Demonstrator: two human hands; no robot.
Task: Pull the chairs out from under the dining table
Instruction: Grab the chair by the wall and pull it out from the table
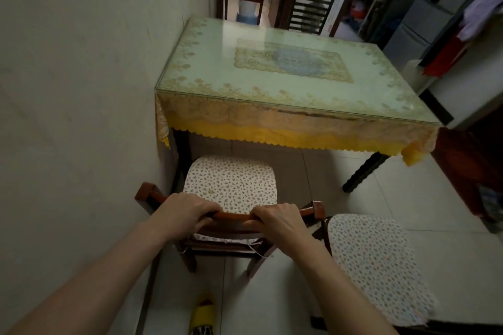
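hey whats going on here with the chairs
A person grips the top rail of a wooden chair by the wall, left hand and right hand both closed on it. Its cushioned seat sits almost clear of the dining table, just at the tablecloth edge. A second chair with a matching cushion stands to the right, fully out from the table.

The dining table (pixel 285 81) wears a pale green cloth with gold floral borders, a blue medallion at its centre and a bright yellow scalloped hem; its legs are black. Just in front of the dining table, the chair (pixel 231 216) has a reddish-brown wooden frame and a white seat cushion (pixel 231 182) speckled with small tan leaves. Right of it, a second cushion (pixel 375 261) shows the same print. Below, a yellow slipper (pixel 202 315).
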